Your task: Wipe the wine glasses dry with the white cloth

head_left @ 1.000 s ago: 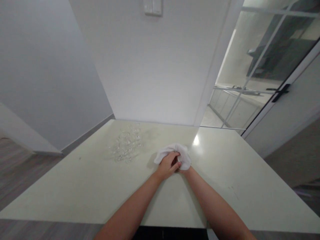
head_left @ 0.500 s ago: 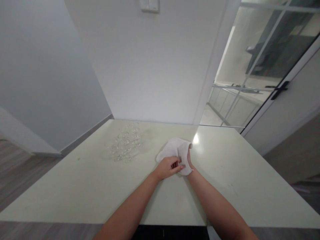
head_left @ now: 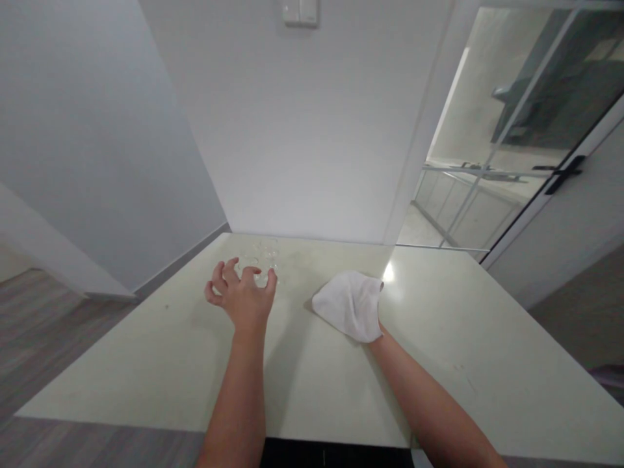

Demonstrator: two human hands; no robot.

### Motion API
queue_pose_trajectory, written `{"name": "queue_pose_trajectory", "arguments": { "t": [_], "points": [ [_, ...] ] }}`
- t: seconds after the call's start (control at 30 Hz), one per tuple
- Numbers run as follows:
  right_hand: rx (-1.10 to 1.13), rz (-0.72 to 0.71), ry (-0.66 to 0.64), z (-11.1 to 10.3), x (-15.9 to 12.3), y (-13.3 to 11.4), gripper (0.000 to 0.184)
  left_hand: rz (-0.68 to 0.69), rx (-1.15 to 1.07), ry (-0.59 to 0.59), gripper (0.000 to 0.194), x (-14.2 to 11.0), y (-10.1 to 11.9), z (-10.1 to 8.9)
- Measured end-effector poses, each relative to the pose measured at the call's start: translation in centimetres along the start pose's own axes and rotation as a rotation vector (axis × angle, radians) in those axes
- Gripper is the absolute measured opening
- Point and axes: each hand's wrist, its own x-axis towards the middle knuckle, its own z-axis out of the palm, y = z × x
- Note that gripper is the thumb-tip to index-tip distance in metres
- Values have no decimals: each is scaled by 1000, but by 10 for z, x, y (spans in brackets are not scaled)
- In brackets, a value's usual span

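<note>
My left hand hovers at the left part of the table, fingers spread and bent, with nothing seen in its grasp. Directly beneath and beyond its fingertips stand several small clear round-rimmed pieces, like small glasses; the hand covers many of them, and whether it touches any I cannot tell. A white cloth lies over my right hand like a mitt, near the table's middle. Only the wrist edge shows, so the fingers of that hand are hidden.
The pale glossy table meets a white wall at its back edge. A light switch is on that wall. At the right back is a glass-paned door with a black handle.
My left hand has let go of the cloth and moved left and forward to the clear pieces, its fingers now spread. The cloth now drapes more fully over my right hand, which stays put.
</note>
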Motion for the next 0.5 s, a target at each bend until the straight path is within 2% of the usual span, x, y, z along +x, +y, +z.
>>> {"name": "queue_pose_trajectory", "arguments": {
  "t": [0.07, 0.13, 0.23, 0.33, 0.43, 0.5],
  "points": [
    [105, 41, 8, -2, 2, 1, 51, -16, 73, -100, 25, -1, -7, -5],
    [119, 82, 0, -4, 3, 1, 58, -2, 116, -186, 23, -5, -12, -8],
    [96, 110, -23, -5, 1, 1, 61, 36, 120, -217, 12, -7, -16, -9],
    [110, 108, 8, -1, -2, -1, 59, 73, -29, -162, 10, -3, -12, -10],
    [121, 102, 83, 5, -5, -2, 56, 107, -383, -10, 17, 4, 2, -9],
    [118, 72, 123, 7, -6, -3, 56, 63, -669, 114, 26, 6, 13, -4]
  ]
}}
